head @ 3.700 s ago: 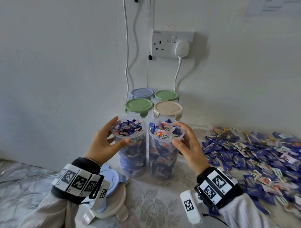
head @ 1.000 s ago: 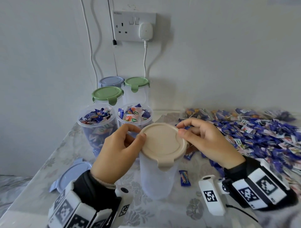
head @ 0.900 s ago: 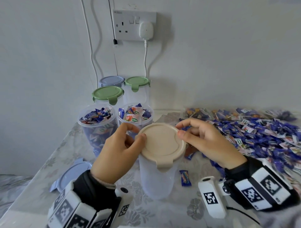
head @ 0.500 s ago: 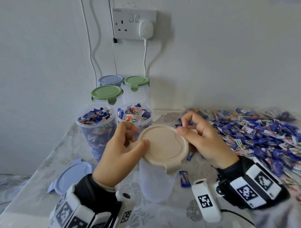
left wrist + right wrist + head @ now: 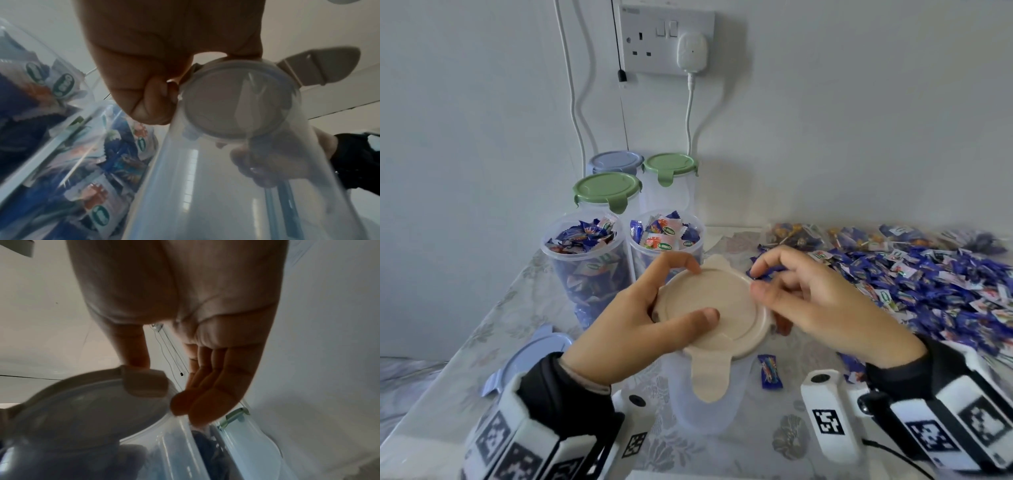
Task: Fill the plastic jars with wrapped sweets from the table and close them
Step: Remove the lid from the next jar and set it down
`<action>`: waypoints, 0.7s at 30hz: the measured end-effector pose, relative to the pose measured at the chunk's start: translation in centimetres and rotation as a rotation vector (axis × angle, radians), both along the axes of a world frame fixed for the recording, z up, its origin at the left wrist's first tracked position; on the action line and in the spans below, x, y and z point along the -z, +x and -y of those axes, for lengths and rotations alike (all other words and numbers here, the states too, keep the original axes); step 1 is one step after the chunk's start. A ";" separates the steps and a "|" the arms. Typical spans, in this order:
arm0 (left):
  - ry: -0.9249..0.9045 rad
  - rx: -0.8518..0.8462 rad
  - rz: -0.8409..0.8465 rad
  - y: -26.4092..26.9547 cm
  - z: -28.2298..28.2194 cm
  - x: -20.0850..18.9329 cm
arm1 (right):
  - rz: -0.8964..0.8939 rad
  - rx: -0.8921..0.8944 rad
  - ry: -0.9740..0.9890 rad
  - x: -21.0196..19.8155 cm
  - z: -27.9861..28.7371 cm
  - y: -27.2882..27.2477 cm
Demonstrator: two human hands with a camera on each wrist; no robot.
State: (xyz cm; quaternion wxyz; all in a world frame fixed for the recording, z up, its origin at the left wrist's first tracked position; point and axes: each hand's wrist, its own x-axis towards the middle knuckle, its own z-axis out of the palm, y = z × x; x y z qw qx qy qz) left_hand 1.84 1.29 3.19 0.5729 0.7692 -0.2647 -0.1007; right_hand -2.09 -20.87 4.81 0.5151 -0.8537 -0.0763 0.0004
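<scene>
Head view: your table (image 5: 493, 329), under a floral cloth, carries a wide spread of wrapped sweets (image 5: 914, 277) on its right side. Near the wall stand three lidded jars (image 5: 606, 192), and in front of them two open jars (image 5: 585, 253) filled with sweets. Closest to you stands an empty clear jar (image 5: 705, 404) with its beige lid (image 5: 714, 308) on top, one clip flap hanging toward you. Your left hand (image 5: 633, 329) grips the lid's left edge, thumb on top and fingers curled round the rim. Your right hand (image 5: 822, 308) pinches the lid's right edge with curled fingers. A blue lid (image 5: 530, 359) lies at the left, and one loose sweet (image 5: 769, 375) just right of the jar.
</scene>
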 end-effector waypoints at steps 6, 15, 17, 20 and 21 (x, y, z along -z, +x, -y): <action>0.043 -0.069 0.064 -0.3 0.0 -0.3 | -0.098 -0.057 0.094 0.3 -0.3 -0.2; 0.163 -0.126 0.311 -0.4 -0.3 0.5 | 0.133 0.038 0.176 0.5 -0.8 -0.1; 0.172 -0.143 0.468 -0.3 -0.4 0.4 | 0.194 0.003 0.198 0.0 -0.7 -0.4; -0.019 -0.093 0.439 -0.1 -0.3 0.0 | 0.287 -0.065 0.283 -0.5 -0.5 -0.7; -0.111 -0.067 0.372 -0.1 -0.3 -0.2 | 0.319 -0.075 0.303 -0.4 -0.4 -0.7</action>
